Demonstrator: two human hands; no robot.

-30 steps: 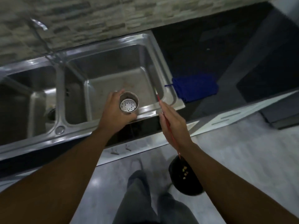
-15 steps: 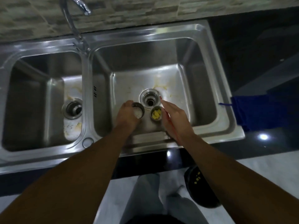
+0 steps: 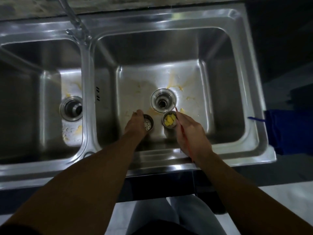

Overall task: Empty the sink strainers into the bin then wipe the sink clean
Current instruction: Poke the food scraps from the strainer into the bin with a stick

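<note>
both hands are down inside the right basin of a steel double sink, just on the near side of its open drain. the left hand has its fingers curled round an empty strainer, a small metal cup whose perforated bottom faces up at me. it sits low over the basin floor, though i cannot tell if it touches.

just to the right of it, apart by a narrow gap, is a second strainer, packed with yellow scraps. the right hand is right against it. the fingers of that hand are closed on a thin red stick that runs along the hand from the wrist, its tip reaching the drain's edge. whether they also grip the second strainer i cannot tell.

yellow smears and crumbs mark the basin floor around the drain. the left basin has its own drain, with yellowish residue beside it. the tap rises from the back rim between the basins, blurred. a blue cloth lies on the dark tabletop just beside the sink's right edge.
</note>
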